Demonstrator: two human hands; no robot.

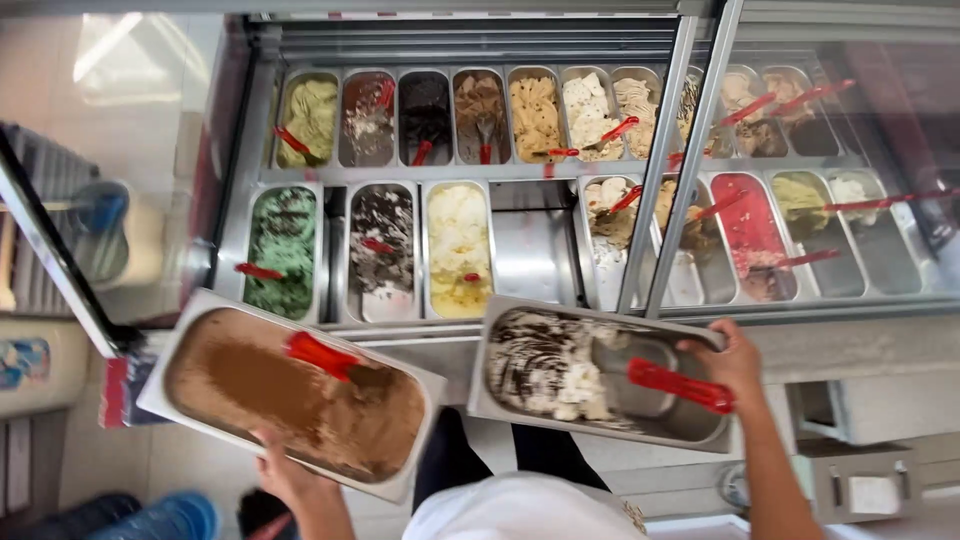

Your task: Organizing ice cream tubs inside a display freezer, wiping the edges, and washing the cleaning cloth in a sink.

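A steel pan of brown ice cream [300, 395] is gripped at its near edge by the left hand [283, 472], while a pan of white chocolate-streaked ice cream [560, 375] is clasped at its right rim by the right hand [730, 362], both pans held before the open freezer display [530, 255]

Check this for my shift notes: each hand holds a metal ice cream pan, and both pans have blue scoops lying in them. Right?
Not quite: the head view shows red scoops, not blue. The left hand holds the brown ice cream pan and the right hand holds the white-and-chocolate pan.
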